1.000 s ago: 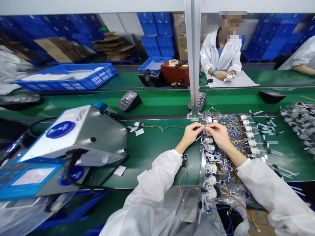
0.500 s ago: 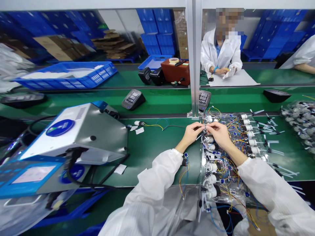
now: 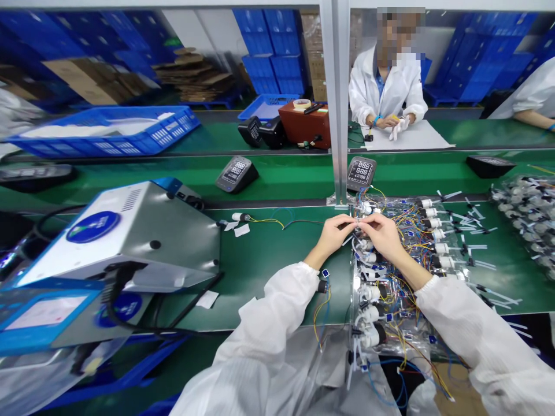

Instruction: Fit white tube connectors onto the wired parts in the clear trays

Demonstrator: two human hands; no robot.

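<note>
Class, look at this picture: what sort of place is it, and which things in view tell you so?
Most likely an electronics assembly line in a factory: a green conveyor belt carries display units, small wired parts lie in rows by the hands, and stacked blue crates stand behind.

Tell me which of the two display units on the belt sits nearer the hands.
The display unit right of the aluminium post: it lies just beyond the hands, by the wired parts. The other display unit sits well to the post's left.

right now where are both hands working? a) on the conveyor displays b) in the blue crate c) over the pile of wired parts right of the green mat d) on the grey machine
c: the left hand and right hand meet fingertip to fingertip over the wired parts.
</note>
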